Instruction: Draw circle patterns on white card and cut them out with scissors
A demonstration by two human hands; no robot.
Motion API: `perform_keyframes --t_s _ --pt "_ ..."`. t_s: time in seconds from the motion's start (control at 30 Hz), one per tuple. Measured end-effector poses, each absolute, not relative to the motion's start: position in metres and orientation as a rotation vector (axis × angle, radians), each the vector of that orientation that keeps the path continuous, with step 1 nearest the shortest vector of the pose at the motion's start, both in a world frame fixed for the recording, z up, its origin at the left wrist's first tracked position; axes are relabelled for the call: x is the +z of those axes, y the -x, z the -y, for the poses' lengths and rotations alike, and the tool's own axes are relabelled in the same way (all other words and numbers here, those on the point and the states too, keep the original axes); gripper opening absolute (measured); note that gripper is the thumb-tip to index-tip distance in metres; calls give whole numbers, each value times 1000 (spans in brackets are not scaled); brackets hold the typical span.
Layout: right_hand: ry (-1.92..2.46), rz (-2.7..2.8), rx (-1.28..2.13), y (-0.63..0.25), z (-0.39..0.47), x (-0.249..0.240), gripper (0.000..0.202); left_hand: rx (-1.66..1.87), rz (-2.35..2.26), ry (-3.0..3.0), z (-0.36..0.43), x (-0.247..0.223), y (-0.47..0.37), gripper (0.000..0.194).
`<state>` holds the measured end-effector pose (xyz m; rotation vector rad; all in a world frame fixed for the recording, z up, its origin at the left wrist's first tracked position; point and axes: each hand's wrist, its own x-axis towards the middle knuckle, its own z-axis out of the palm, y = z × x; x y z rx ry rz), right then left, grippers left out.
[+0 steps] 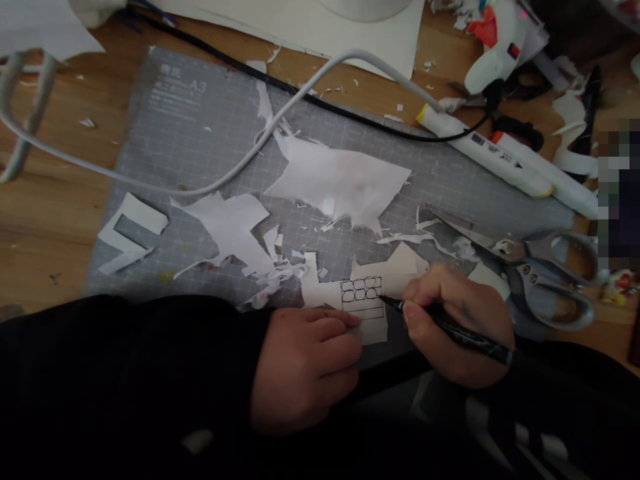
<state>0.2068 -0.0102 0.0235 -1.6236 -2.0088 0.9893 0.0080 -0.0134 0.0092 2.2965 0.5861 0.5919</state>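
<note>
My right hand (460, 327) is closed around a black marker (470, 339), its tip touching or just above a small piece of white paper (367, 331). Rows of rounded shapes inside a ruled black box (362, 297) are drawn on that paper. My left hand (310, 367) has its fingers curled, and the index finger presses on the paper's lower left part. The paper lies at the near edge of a grey cutting mat (165, 153). To the right of my right hand rest large scissors (535, 272) with parted blades.
Torn white paper (345, 177) and many scraps lie across the mat. A white cable (240, 163) and a black cable (320, 100) cross it. Two white markers (493, 160) lie at right, near a white glue gun (493, 57). White sheets (300, 27) are at the back.
</note>
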Motion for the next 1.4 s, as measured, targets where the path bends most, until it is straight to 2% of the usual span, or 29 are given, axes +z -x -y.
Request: perform_keyframes --t_s 0.4,0.53,0.67,0.9,1.4 --pt "1504 1928 1062 -202 11 27 16 591 -725 -2151 24 7 -8 46" --pt "1426 2086 1021 -194 11 26 12 528 -687 -2122 26 6 -7 47" --pt "1497 2193 976 -189 10 25 15 489 -653 -2109 24 5 -6 49" --pt "1584 2176 1035 -189 9 26 15 511 -697 -2088 26 6 -4 39" --pt "1518 2264 1060 -189 7 26 17 503 -662 -2127 23 7 -5 42"
